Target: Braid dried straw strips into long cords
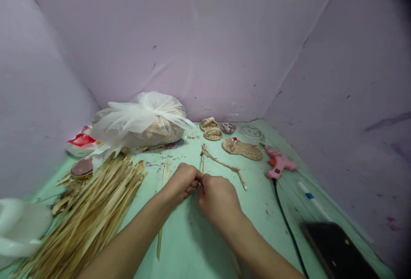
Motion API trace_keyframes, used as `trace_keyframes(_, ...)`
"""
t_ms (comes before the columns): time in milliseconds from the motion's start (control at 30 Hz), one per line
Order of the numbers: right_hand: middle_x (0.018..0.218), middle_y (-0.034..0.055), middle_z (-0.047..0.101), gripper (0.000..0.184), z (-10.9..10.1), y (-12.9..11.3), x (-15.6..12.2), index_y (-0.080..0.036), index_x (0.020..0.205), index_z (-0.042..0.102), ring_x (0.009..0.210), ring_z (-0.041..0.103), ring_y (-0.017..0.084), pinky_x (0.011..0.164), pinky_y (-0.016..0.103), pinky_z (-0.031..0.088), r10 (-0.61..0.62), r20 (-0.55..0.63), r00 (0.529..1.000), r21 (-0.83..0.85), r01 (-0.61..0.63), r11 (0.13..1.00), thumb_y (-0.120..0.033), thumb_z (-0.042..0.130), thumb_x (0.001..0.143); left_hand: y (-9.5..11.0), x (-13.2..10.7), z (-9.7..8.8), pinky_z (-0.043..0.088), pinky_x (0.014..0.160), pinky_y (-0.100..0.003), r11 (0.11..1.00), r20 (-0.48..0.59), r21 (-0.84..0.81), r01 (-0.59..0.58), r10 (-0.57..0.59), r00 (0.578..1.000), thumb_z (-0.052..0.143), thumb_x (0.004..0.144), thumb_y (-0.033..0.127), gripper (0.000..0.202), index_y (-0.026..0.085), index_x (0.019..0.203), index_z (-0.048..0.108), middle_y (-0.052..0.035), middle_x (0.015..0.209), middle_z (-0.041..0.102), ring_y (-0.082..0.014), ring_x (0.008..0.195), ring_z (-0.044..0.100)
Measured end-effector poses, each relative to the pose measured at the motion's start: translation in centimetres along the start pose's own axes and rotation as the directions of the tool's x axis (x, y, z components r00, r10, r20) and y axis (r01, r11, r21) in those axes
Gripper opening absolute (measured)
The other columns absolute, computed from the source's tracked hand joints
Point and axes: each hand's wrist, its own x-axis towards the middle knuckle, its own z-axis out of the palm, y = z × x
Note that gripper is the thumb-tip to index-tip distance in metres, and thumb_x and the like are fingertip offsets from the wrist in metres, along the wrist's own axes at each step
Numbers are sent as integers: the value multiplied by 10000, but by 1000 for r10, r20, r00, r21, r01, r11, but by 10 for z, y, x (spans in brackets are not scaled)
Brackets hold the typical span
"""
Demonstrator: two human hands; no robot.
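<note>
Clock centred on the hands. Nearest: dark phone (340, 249), approx 4 o'clock, cut off by the frame edge. White plastic jug (25, 227) btw 8 & 9, also cut off, w/ bundle of dry strips (86, 214) on its inner side. Single loose strip (166, 174) at 9, nr L forearm, on the green desk (192, 244).

Centre: L hand (186, 180) & R hand (220, 195) meet, fingers of both curled in & pinching the near end of the twisted cord (221, 163); exact fingertip hold hidden. Cord runs up to 12, bends sharply, then slants down to a whitish tip at 3.

White pen w/ blue band (310, 195) btw 3 & 4. Pink glue gun (279, 165) btw 2 & 3, black cable (285, 223) trailing twd 4. Woven sole (242, 149) w/ red bead at 2, flat, nr the gun's nozzle.

Farther: knotted translucent bag (150, 120) at 11; red-&-white pack (83, 141) btw 9 & 10. Small woven slippers (212, 132) just past 12, tub of beads (228, 128) at 1, clear round lid (251, 131) btw 1 & 2. Behind all: pale purple wall (224, 43).
</note>
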Motion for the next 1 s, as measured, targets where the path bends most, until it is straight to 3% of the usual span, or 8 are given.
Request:
trace_keyframes(233,691,120,638,142,-1,-1,-7,-152,733,646,627,571,212,535,277,310,-87,117,989,45,82,996,-126,577,611,1,-1,-5,86,316,-206,974,128,182,-135,112,985,427,506,80,101,161,449,408,77,264,237,-41,251,168)
trace_keyframes(367,525,41,580,107,-16,26,9,-178,548,611,509,510,158,478,255,299,-128,213,969,305,59,950,-268,614,605,4,-2,-11,121,306,-201,949,189,255,-184,138,972,464,556,122,134,165,446,401,76,259,266,-48,237,199)
trace_keyframes(467,583,32,575,140,-20,41,26,-157,613,566,542,513,125,509,230,367,9,139,990,677,-102,729,-263,532,700,5,-2,-16,124,303,-202,945,237,247,-216,157,959,484,583,180,165,173,453,383,82,280,268,-46,242,192)
trace_keyframes(533,615,23,564,59,-16,41,32,-150,686,542,561,520,113,533,225,405,87,218,972,810,-230,539,-196,514,709,5,-2,-17,117,307,-205,942,252,249,-224,160,954,479,586,188,165,177,457,377,82,291,264,-46,249,185)
trace_keyframes(600,590,10,541,22,-8,34,33,-144,702,520,537,517,102,539,230,426,26,370,929,857,-352,375,-143,498,702,5,-2,-17,113,315,-210,937,259,258,-234,166,951,461,575,169,133,176,462,390,79,299,266,-47,257,181)
trace_keyframes(667,508,-13,494,61,1,27,32,-142,650,496,454,470,80,479,209,401,-59,451,891,858,-414,303,-109,472,696,5,-2,-16,115,325,-213,936,267,263,-235,163,950,438,560,149,98,174,472,406,76,308,267,-48,269,174)
trace_keyframes(800,371,-65,361,135,10,23,33,-147,549,464,332,287,42,355,172,202,-11,410,912,834,-370,408,-85,460,669,1,3,-17,120,351,-211,912,254,314,-265,188,949,441,548,152,111,177,459,380,79,327,230,-45,306,168)
trace_keyframes(1000,378,-63,387,87,19,34,40,-139,522,517,348,272,42,378,202,174,14,309,951,799,-268,538,-114,504,604,-7,15,-20,154,379,-202,826,191,458,-329,270,944,449,527,158,61,145,481,487,65,359,292,-49,347,228)
